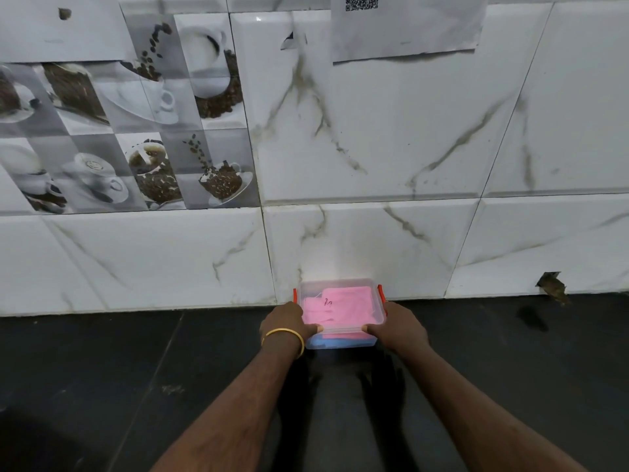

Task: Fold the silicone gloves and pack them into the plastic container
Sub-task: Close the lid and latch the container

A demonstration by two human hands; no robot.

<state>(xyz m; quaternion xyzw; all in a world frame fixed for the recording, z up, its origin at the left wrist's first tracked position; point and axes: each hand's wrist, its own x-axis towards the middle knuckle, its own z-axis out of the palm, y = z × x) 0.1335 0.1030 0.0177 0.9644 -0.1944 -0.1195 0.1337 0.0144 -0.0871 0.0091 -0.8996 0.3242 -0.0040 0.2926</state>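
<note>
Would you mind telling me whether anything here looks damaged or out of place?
The plastic container looks tidy, lid on, pink gloves flat inside, left hand and right hand gripping its sides. The wall tile has a broken hole at its bottom edge, right of the container.

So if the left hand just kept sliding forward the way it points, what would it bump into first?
The left hand already grips the container beside its red clip. Straight ahead, it would probably meet the tiled wall just behind, though the gap is hard to judge.
</note>
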